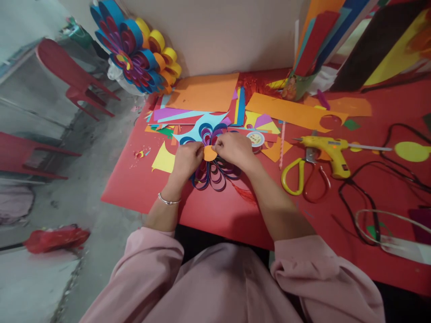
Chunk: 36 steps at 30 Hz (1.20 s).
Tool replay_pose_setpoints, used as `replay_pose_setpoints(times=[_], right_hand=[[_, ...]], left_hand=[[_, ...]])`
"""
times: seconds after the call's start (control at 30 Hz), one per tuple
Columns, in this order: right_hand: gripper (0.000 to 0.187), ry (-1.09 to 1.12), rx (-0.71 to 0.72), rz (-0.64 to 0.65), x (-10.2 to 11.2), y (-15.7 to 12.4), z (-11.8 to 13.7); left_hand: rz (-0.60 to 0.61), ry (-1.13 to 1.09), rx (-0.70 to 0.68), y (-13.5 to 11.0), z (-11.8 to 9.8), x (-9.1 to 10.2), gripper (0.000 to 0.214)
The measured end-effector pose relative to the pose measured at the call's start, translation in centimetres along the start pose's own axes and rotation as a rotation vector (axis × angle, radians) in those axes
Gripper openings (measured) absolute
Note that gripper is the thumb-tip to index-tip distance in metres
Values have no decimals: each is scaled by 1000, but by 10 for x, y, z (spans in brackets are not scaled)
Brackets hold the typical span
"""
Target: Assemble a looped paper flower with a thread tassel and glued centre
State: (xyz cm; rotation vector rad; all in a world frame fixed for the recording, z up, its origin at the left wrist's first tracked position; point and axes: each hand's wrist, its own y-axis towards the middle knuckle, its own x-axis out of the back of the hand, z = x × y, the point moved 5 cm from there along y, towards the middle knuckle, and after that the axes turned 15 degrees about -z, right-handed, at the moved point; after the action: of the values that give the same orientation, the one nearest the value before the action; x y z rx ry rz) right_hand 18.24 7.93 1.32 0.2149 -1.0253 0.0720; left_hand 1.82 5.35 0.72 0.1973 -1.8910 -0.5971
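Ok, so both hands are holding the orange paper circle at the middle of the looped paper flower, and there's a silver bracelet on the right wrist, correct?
Not quite: the head view shows the silver bracelet on the left wrist. The left hand and right hand do hold the orange paper circle there.

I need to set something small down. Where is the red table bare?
Front left, between the yellow paper, the left forearm and the red table's corner. Another patch lies between that and the right forearm, nearer the body than the paper flower. Crowded: the back, with an orange sheet, and the right, with scissors and glue gun.
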Motion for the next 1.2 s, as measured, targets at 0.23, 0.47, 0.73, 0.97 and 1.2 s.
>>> replay_pose_setpoints(times=[0.23,0.47,0.73,0.97,1.2], right_hand=[[22,0,-4,2,2,0,0],[21,10,-11,6,2,0,1],[21,28,-8,12,3,0,1],[21,27,-10,10,1,1,1],[20,28,-6,1,1,0,0]], left_hand=[[12,5,-21,2,1,0,21],[30,72,-18,3,-2,-1,22],[5,123,72,5,2,2,22],[52,147,59,6,2,4,22],[58,213,-59,-1,-5,14,27]])
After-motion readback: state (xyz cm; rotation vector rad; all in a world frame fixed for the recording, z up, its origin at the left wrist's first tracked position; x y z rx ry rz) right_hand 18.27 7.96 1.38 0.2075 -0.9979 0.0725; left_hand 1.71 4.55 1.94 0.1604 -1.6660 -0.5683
